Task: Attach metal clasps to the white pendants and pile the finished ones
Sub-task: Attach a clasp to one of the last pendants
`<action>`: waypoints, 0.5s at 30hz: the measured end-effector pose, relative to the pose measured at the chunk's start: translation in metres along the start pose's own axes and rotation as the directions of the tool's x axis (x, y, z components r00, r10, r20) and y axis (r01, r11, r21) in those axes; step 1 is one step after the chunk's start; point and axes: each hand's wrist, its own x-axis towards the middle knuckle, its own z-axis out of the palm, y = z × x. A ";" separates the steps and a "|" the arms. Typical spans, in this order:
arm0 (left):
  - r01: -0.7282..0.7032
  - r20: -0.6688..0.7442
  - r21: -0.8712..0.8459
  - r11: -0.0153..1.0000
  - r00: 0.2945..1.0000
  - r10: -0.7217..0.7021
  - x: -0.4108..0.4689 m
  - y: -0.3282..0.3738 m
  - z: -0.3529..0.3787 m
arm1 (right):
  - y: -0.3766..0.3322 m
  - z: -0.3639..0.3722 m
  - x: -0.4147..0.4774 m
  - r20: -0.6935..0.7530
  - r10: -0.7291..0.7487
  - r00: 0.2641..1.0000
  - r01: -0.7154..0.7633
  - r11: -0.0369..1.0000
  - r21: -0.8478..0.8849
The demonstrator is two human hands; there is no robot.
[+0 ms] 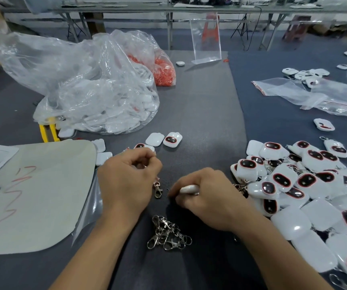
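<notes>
left hand [128,176]: fingers clenched, holding a rose-gold metal swivel clasp [157,189] that hangs out below the fist with its hook end just above the desk. exact pinch point is hidden by the knuckles.
right hand [206,197]: fingers curled round a white rounded plastic pendant [189,188], seen edge-on, face not visible. pendant sits just right of the clasp, close but not clearly touching.
both hands are low over the dark grey desk mat [199,114], centre of view.
loose heap of silver metal clasps [168,233] lies on the mat between the two forearms, near the hands.
finished pile of white pendants with dark red-rimmed oval faces [306,185] is at right, some with clasps showing; its left edge is just beside the right hand.
two single pendants [164,140] lie side by side beyond the left hand, one face up, one face down.
big clear plastic bag of white pendants [97,97] far left; smaller bag of orange bits [164,70] behind it.
beige sheet with red scribbles [32,195] left of the left hand.
clear zip bags [314,95] far right, clear acrylic stand [206,38] at the back.
</notes>
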 end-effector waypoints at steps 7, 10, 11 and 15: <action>-0.496 0.469 0.178 0.850 0.802 0.370 -0.008 -0.007 0.014 | 0.010 -0.014 0.003 -0.239 0.135 0.961 -0.056 0.948 0.312; -0.475 0.588 0.177 0.862 0.753 0.294 -0.009 -0.008 0.018 | 0.020 -0.017 0.004 -0.314 0.234 0.920 -0.157 0.955 0.250; -0.456 0.603 0.170 0.874 0.750 0.274 -0.009 -0.008 0.018 | 0.021 -0.016 0.004 -0.295 0.230 0.927 -0.165 0.959 0.230; -0.387 0.616 0.139 0.911 0.754 0.226 -0.007 -0.007 0.018 | 0.022 -0.015 0.005 -0.226 0.140 0.964 -0.126 0.989 0.076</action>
